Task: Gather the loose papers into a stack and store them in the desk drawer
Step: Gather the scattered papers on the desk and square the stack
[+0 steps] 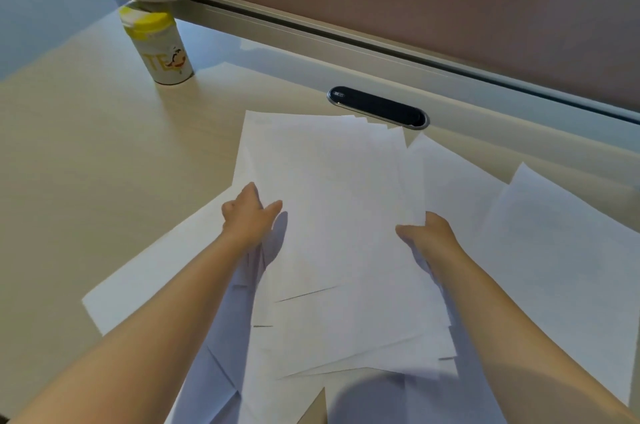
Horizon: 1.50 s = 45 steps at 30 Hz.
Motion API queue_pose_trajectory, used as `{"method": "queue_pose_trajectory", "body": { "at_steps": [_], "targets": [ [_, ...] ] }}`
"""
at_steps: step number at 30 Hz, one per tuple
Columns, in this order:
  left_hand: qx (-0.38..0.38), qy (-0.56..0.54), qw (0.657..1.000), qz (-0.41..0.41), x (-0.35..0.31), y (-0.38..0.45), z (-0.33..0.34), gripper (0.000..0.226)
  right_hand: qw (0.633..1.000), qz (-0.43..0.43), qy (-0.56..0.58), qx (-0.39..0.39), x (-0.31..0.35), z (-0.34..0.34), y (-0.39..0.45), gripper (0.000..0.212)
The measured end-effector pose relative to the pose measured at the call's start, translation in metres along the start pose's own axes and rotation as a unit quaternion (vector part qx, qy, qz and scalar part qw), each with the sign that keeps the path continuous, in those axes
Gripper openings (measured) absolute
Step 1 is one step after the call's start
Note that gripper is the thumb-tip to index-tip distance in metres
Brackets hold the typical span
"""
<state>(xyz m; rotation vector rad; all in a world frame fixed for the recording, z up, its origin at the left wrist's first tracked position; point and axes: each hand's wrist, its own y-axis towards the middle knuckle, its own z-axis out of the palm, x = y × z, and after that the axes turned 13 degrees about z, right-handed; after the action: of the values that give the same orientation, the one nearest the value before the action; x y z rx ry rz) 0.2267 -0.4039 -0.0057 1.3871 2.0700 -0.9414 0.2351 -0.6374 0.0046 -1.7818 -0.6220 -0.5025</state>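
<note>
Together, both hands, left (250,215) and right (429,233), forearms outstretched, clamped on opposite edges of paper stack (332,215)

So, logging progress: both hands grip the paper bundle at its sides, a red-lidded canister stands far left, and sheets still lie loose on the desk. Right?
Nearly. The head view shows the canister has a yellow lid, not red. Left hand and right hand do grip the paper bundle, with loose sheets around.
</note>
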Motion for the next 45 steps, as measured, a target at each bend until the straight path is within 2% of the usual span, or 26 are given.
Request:
{"method": "queue_pose_trajectory", "body": {
  "at_steps": [2,3,5,6,9,11,12,14,17,20,25,30,32,34,36,38,41,43,45],
  "targets": [
    [0.031,-0.072,0.997,0.004,0.0,-0.002,-0.004,0.02,1.0,0.01,-0.016,0.012,0.001,0.012,-0.002,0.032],
    [0.032,-0.11,0.993,0.01,0.002,-0.002,-0.007,0.028,1.0,0.017,-0.017,0.008,0.001,0.017,-0.002,0.032],
    [0.012,-0.142,0.989,0.024,0.01,0.0,-0.017,0.028,1.0,0.017,-0.008,-0.009,0.0,0.023,0.0,0.03],
    [-0.004,-0.109,0.994,0.019,0.016,0.001,-0.023,0.031,1.0,0.009,-0.001,-0.023,0.0,0.025,0.0,0.029],
    [-0.042,0.086,0.995,-0.016,0.037,0.005,-0.039,0.046,0.998,-0.006,0.021,-0.06,0.002,0.026,-0.003,0.032],
    [-0.02,0.172,0.984,-0.032,0.045,0.0,-0.045,0.049,0.996,-0.015,-0.006,-0.084,0.002,0.024,-0.01,0.036],
    [-0.002,0.181,0.983,-0.037,0.048,-0.002,-0.046,0.051,0.995,-0.022,-0.023,-0.093,0.002,0.022,-0.012,0.037],
    [0.014,0.145,0.988,-0.047,0.054,-0.006,-0.046,0.051,0.993,-0.034,-0.047,-0.105,0.0,0.019,-0.013,0.039],
    [0.038,0.119,0.991,-0.045,0.056,-0.011,-0.048,0.022,0.991,-0.034,-0.055,-0.117,-0.005,0.017,-0.014,0.039],
    [0.046,0.066,0.996,-0.036,0.061,-0.014,-0.048,0.038,0.991,-0.034,-0.046,-0.12,-0.007,0.012,-0.022,0.039],
    [-0.044,-0.077,0.995,-0.051,0.069,-0.023,-0.039,0.038,0.992,-0.015,-0.039,-0.122,-0.015,0.004,-0.034,0.038],
    [-0.073,-0.18,0.978,-0.079,0.059,-0.039,-0.019,0.033,0.988,0.009,-0.098,-0.118,-0.029,0.015,-0.027,0.034],
    [-0.06,-0.237,0.965,-0.095,0.045,-0.044,-0.014,0.031,0.991,0.011,-0.094,-0.096,-0.029,0.019,-0.025,0.032],
    [-0.025,-0.261,0.959,-0.11,0.037,-0.045,-0.014,0.051,0.997,0.014,-0.06,-0.056,-0.028,0.023,-0.029,0.031],
    [0.021,-0.246,0.964,-0.096,0.037,-0.041,-0.015,0.057,0.999,0.015,-0.046,-0.025,-0.028,0.027,-0.031,0.029],
    [0.048,-0.24,0.966,-0.088,0.039,-0.039,-0.019,0.05,0.999,-0.009,-0.049,-0.013,-0.026,0.029,-0.031,0.032],
    [0.061,-0.289,0.951,-0.086,0.04,-0.039,-0.024,0.037,0.998,-0.035,-0.054,-0.016,-0.021,0.029,-0.032,0.04],
    [0.037,-0.296,0.95,-0.097,0.044,-0.037,-0.028,0.031,0.998,-0.043,-0.05,-0.017,-0.019,0.028,-0.032,0.038],
    [0.018,-0.342,0.931,-0.128,0.046,-0.034,-0.032,0.031,0.998,-0.049,-0.038,-0.005,-0.018,0.029,-0.032,0.038]
  ]
}}
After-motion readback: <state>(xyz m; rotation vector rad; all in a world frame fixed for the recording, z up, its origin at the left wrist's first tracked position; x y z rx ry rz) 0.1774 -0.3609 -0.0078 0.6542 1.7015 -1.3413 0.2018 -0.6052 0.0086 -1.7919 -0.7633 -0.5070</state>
